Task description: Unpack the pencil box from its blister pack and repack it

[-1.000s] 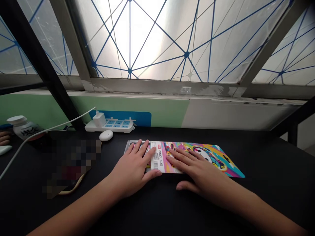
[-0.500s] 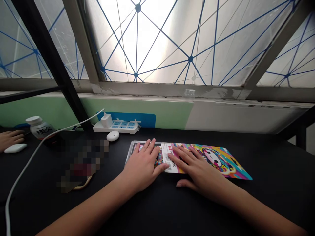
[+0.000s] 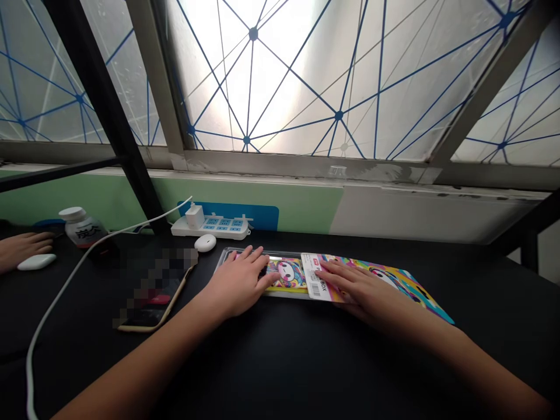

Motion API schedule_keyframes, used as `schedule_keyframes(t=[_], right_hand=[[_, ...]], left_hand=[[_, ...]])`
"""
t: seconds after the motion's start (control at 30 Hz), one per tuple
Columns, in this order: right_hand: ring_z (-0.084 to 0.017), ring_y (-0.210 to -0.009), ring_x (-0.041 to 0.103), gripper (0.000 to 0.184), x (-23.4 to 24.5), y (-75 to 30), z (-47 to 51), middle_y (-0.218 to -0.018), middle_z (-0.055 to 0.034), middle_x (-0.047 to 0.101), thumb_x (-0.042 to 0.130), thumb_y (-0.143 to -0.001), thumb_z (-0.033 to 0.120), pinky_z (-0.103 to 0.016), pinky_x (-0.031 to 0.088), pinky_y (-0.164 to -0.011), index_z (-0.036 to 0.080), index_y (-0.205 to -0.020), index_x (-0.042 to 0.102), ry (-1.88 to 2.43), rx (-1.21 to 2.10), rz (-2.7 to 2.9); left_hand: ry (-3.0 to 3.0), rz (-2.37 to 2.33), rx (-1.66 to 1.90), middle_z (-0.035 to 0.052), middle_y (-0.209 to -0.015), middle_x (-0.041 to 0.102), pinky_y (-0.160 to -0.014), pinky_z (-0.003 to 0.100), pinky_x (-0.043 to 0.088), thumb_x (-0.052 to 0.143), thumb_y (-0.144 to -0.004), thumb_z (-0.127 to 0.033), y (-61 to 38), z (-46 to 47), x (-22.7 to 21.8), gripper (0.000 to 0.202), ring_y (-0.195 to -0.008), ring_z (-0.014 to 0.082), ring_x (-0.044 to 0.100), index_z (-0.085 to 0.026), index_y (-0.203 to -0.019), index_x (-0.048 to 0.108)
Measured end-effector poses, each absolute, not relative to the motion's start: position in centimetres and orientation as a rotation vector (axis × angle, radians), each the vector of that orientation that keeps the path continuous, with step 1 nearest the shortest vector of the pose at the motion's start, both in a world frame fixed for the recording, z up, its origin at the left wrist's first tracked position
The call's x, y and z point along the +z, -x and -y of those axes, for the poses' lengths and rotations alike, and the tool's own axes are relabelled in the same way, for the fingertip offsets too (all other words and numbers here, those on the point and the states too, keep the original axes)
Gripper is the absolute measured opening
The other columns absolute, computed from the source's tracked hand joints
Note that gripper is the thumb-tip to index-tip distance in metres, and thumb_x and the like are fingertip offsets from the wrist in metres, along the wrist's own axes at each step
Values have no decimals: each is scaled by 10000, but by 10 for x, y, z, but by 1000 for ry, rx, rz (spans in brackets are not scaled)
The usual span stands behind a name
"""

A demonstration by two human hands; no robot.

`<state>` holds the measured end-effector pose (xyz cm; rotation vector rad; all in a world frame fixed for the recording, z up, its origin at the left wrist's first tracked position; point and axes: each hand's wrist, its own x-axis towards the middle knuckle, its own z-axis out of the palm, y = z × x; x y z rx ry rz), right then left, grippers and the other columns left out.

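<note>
A colourful pencil box [image 3: 286,275] in a clear plastic case lies flat on the black desk [image 3: 280,361]. Its bright printed paper sleeve [image 3: 394,286], with a white label, sticks out to the right, partly off the box. My left hand [image 3: 238,280] lies on the left end of the box with its fingers spread. On the sleeve rests my right hand [image 3: 367,291], fingers stretched flat along it.
A phone [image 3: 151,303] lies left of my left arm. A white mouse-like object [image 3: 205,242] and a white power strip [image 3: 212,224] sit by the wall, with a white cable [image 3: 56,291]. Far left are a bottle [image 3: 82,227] and another person's hand [image 3: 20,248].
The sleeve has slid to the right under my right hand, uncovering more of the box. My left hand stayed on the box's left end. The camera view shifted slightly.
</note>
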<state>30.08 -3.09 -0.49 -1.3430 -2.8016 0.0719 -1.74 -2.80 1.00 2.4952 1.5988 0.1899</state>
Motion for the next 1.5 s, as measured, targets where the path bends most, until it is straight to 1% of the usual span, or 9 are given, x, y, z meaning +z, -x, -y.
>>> schedule_keyframes(t=[0.2,0.33,0.5,0.77,0.93,1.1,1.23,1.37,1.5], right_hand=[[-353,-1430,375,599,-8,-301,29,-1598,-75,361,519,-961,326,-610,324,-1140,340,-1536,349,1362,-17,2765],[-368,-1457,315,607,-11,-284,32,-1619,-98,308,560,-961,341,-619,300,-1146,333,-1533,358,1283,-72,2748],[-319,-1477,278,569,-15,-285,27,-1616,-78,308,437,-995,217,-568,322,-1153,334,-1543,337,1230,-31,2760],[-272,-1402,439,730,-14,-311,17,-1561,-48,423,381,-872,9,-518,412,-1106,336,-1525,373,1232,-194,2695],[-265,-1225,618,610,13,-299,38,-1404,-112,607,373,-873,4,-437,528,-933,191,-1441,493,1243,-521,2450],[-303,-1175,647,539,9,-244,93,-1359,-139,637,365,-887,5,-460,497,-934,129,-1382,543,965,-642,2534],[-343,-1207,615,436,-11,-196,121,-1369,-158,626,443,-972,211,-488,469,-992,146,-1393,538,756,-314,2747],[-361,-1323,505,582,-13,-172,103,-1475,-175,520,508,-966,539,-493,420,-1064,189,-1431,511,795,154,2870],[-307,-1425,362,578,-8,-171,75,-1524,-113,468,531,-956,543,-477,230,-1189,242,-1449,502,798,393,2789]], left_hand=[[-2562,-1722,227,138,-1581,372,-1126,601,315,251,-995,-660,22,24,6,670,-1489,369,244,-187,-1336,581],[-2737,-1613,284,127,-1623,269,-1145,600,285,278,-984,-675,12,29,-2,712,-1496,373,216,-205,-1498,429],[-2731,-1506,238,103,-1608,322,-1159,599,255,277,-950,-732,8,27,-6,776,-1486,375,251,-237,-1544,352],[-2526,-1510,233,38,-1623,283,-1188,549,198,208,-996,-670,35,5,2,660,-1512,291,205,-312,-1523,384],[-2570,-1579,232,40,-1606,327,-1166,553,250,238,-1031,-563,34,3,-1,577,-1495,304,257,-297,-1517,399],[-2635,-1621,245,63,-1555,432,-1108,539,345,323,-1031,-452,25,1,1,490,-1437,329,377,-285,-1461,489],[-2695,-1627,246,123,-1459,550,-1062,543,379,383,-1011,-414,7,-3,10,449,-1334,364,494,-244,-1368,594],[-2769,-1562,250,151,-1179,723,-1078,650,268,416,-998,-441,-20,-4,19,420,-1125,377,627,-204,-1197,701],[-2807,-1463,272,139,-1267,683,-1048,598,335,381,-1017,-481,-39,-2,18,445,-1160,367,605,-229,-1228,681]])
